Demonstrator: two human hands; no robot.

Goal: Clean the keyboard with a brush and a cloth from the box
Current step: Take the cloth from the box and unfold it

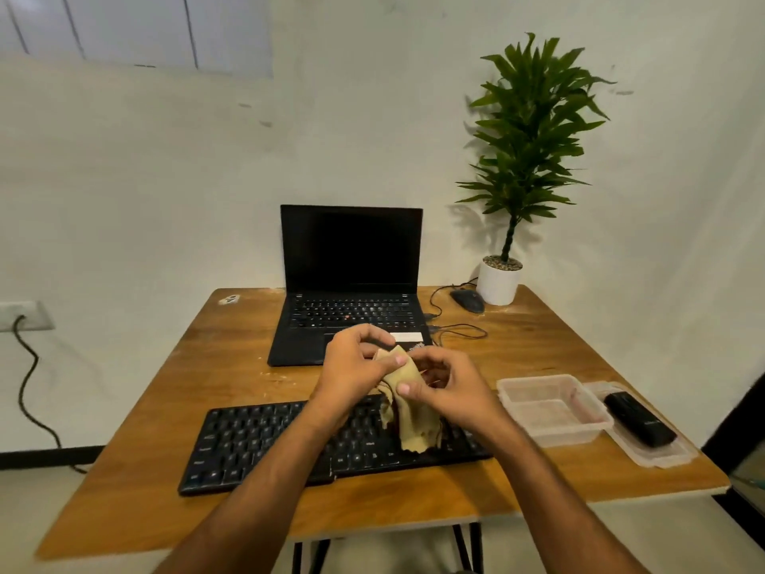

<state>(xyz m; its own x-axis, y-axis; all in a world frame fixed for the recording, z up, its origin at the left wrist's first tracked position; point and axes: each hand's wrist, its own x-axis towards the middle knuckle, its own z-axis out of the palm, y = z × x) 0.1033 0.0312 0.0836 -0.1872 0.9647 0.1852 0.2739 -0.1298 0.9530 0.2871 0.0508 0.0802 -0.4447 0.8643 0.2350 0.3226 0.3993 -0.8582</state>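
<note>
Both forearms reach in from six o'clock and meet above the black keyboard [331, 441], which lies flat at the near middle of the wooden desk [145, 428]. Left hand [352, 366] and right hand [449, 383] each pinch the tan cloth [410, 412] between thumb and curled fingers, so it hangs with its frayed lower edge just over the keys, probably being opened or refolded into a wiping pad. At three o'clock from the hands sits the clear plastic box [554, 408], open, kept within easy reach of the right hand; its lid [662, 453] lies just beyond, with a dark oblong object [639, 418] resting on it that may be the brush, though I cannot tell. At twelve o'clock an open laptop [352, 283] stands clear of the work.
</note>
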